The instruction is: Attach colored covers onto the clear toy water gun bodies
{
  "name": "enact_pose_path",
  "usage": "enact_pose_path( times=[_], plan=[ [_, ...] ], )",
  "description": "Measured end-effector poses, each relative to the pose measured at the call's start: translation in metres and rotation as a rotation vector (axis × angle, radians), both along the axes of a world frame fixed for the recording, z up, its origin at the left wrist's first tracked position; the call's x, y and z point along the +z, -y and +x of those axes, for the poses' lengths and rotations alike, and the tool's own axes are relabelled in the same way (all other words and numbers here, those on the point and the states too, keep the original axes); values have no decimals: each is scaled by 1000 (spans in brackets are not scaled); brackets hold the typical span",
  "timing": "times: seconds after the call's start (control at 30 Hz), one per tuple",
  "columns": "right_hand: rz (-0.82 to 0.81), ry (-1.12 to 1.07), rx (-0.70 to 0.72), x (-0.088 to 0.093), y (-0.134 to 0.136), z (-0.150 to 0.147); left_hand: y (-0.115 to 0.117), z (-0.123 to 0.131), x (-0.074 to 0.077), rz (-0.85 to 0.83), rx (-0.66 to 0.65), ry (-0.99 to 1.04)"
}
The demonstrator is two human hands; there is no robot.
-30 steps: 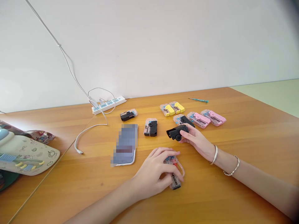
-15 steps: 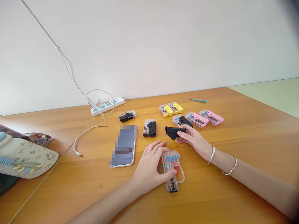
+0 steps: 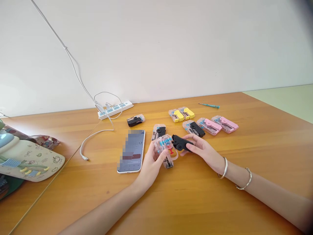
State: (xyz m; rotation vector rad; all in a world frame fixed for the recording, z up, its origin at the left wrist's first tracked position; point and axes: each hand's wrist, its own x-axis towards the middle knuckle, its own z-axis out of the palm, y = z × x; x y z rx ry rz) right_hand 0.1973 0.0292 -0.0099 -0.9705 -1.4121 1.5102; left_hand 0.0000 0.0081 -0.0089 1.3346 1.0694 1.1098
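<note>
My left hand (image 3: pixel 152 164) grips a clear toy water gun (image 3: pixel 164 141) with blue inner parts and a red trigger, raised off the table. My right hand (image 3: pixel 201 147) pinches a black plastic cover (image 3: pixel 181 143) with a round knob on its side. The cover's left end is close against the water gun's right side; I cannot tell whether they touch. Partly hidden behind the gun lies a folded clear-and-black toy (image 3: pixel 159 131). Just beyond my right hand is another black one (image 3: pixel 194 128).
Folded yellow toys (image 3: pixel 177 115) and pink toys (image 3: pixel 210 126) lie farther back, near a small screwdriver (image 3: pixel 209 105). Another black toy (image 3: pixel 136 120) is at left. A phone (image 3: pixel 132 151), a power strip (image 3: pixel 116 110), a white cable (image 3: pixel 85 143) and a cream bottle (image 3: pixel 36 161) occupy the left side.
My left hand has closed on the clear water gun, lifting it from the table up and leftward. The black cover in my right hand has tilted and is now beside the gun.
</note>
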Motion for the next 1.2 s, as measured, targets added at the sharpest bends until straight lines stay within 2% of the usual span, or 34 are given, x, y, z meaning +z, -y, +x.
enact_pose_path(
  times=[0.2, 0.43, 0.7, 0.9, 1.1, 1.2],
  plan=[
    [104, 66, 106, -5, 12, -7, 2, -2, 3, 35, 18, -79],
    [148, 157, 99, -6, 20, -10, 6, -2, 6, 18, -31, -217],
    [250, 208, -56, -10, 26, -13, 7, -1, 6, 31, 20, -287],
    [270, 283, 4, -9, 26, -12, 7, -1, 8, 1, -8, -340],
    [354, 407, 5, -9, 26, -11, 8, -1, 10, 5, -32, -395],
    [329, 398, 31, -9, 25, -11, 8, -1, 12, 8, -56, -417]
  ],
)
